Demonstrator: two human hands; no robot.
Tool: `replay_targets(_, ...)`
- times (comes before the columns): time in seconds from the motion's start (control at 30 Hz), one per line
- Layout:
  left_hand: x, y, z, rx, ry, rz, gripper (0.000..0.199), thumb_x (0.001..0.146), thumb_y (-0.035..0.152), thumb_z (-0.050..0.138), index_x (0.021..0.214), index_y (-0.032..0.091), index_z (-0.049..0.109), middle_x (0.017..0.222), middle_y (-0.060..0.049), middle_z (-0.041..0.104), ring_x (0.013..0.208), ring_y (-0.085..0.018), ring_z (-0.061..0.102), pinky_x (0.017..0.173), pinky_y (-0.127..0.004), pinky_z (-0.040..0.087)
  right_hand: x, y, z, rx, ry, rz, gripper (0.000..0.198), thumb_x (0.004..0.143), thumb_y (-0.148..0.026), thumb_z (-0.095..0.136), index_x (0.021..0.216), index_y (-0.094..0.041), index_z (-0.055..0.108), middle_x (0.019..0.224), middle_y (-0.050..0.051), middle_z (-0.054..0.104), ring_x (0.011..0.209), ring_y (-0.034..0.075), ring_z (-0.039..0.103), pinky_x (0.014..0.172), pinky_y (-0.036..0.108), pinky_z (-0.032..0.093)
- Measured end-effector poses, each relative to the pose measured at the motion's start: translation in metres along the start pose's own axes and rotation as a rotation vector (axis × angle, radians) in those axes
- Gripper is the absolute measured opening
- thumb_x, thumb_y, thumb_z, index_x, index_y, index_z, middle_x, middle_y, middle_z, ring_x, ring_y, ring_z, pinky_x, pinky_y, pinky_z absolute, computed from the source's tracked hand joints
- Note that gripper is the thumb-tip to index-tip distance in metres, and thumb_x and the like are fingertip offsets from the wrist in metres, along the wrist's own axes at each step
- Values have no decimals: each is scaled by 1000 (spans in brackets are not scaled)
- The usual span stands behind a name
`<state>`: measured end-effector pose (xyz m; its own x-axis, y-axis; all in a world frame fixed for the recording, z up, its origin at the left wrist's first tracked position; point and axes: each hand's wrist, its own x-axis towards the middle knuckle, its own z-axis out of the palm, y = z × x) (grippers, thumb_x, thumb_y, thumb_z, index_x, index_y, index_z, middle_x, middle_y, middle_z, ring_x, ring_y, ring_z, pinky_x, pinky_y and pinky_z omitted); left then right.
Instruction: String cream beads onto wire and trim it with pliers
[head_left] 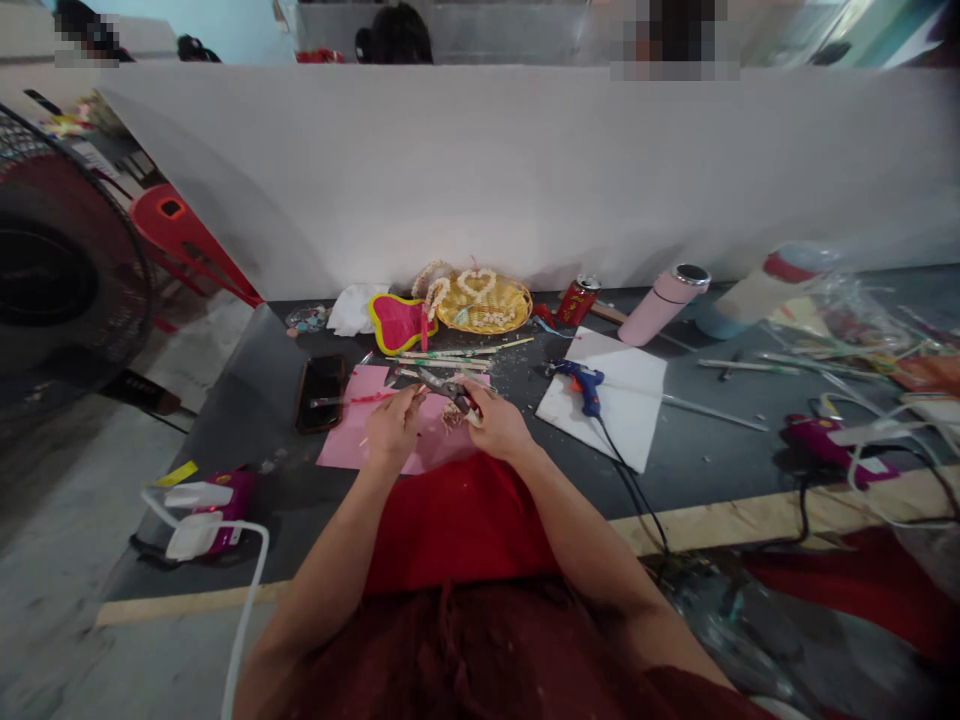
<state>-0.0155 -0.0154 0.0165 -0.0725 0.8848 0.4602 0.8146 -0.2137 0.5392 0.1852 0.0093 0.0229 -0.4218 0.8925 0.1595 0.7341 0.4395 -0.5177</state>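
Note:
My right hand [499,425] is closed round the handles of pruning shears [442,384], whose jaws point left above a pink sheet [337,448]. My left hand [394,428] is pinched close to the jaws on what looks like a thin stick, mostly hidden by the fingers. Between the hands, small cut pieces [452,418] lie heaped on the sheet. Several thin sticks with green wrapping [450,354] lie just beyond. Behind them are a yellow-edged pink tray [403,322] and a woven basket [517,312] holding a beaded heart [477,283].
A blue glue gun [583,385] rests on a white board [637,420], its cord running off the front edge. Left is a phone [321,392]; power strips [229,510] sit at both ends. A red can [579,302] and pink flask [664,305] stand behind, before a white partition [525,170].

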Motion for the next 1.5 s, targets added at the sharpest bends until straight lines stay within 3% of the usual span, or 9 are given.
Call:
replay_targets(0.3, -1, -5, 2, -19, -78, 11, 30, 95, 28, 37, 111, 19, 61, 100, -6, 72, 96, -19, 66, 80, -30, 51, 3, 6, 1, -26, 5, -50, 69, 82, -24, 51, 146, -22, 25, 137, 10, 48, 119, 26, 48, 98, 41, 41)
replay_targets(0.5, 0, 0, -1, 2, -127, -35, 30, 95, 28, 36, 110, 19, 61, 98, -5, 72, 94, -18, 67, 77, -27, 49, 2, 2, -1, -26, 7, -19, 64, 81, -24, 51, 142, -25, 31, 134, 8, 51, 112, 24, 54, 95, 36, 42)
replay_targets(0.63, 1, 7, -5, 25, -124, -76, 30, 96, 28, 36, 108, 20, 62, 96, -4, 73, 92, -19, 67, 75, -27, 48, 0, -6, -4, -66, -30, 53, 58, 84, -30, 49, 140, -28, 34, 122, 7, 59, 97, 22, 61, 84, 33, 46)
replay_targets(0.77, 1, 9, -6, 88, -112, -108, 28, 93, 30, 44, 112, 19, 62, 100, -6, 72, 92, -21, 67, 74, -29, 49, -1, -9, -3, -93, -85, 83, 58, 85, -35, 48, 141, -27, 33, 115, 7, 63, 95, 24, 63, 80, 33, 47)
replay_targets(1.0, -1, 0, -1, 27, -106, -91, 29, 92, 23, 42, 113, 20, 62, 97, -4, 73, 94, -19, 67, 76, -28, 50, 1, -3, -1, -54, -17, 7, 63, 82, -24, 50, 142, -26, 31, 137, 8, 50, 113, 24, 54, 93, 35, 43)
replay_targets(1.13, -1, -1, 1, 31, -138, -77, 30, 92, 23, 42, 114, 19, 62, 99, -5, 73, 95, -19, 67, 76, -28, 50, 2, 2, 0, -80, -19, -7, 68, 83, -25, 49, 146, -23, 24, 137, 11, 48, 121, 27, 47, 97, 41, 41)
replay_targets(1.33, 0, 0, 1, 64, -187, -87, 30, 94, 25, 40, 115, 20, 60, 101, -5, 72, 95, -18, 67, 75, -27, 51, 3, 6, 4, -66, 1, -26, 70, 82, -25, 50, 146, -23, 23, 137, 10, 48, 120, 26, 48, 97, 41, 41)
replay_targets(1.5, 0, 5, -3, 54, -171, -99, 31, 94, 26, 40, 117, 20, 60, 100, -5, 73, 94, -19, 67, 76, -28, 50, 1, 2, 2, -38, 1, 4, 57, 87, -29, 46, 142, -28, 31, 133, 7, 53, 108, 23, 57, 91, 35, 45)
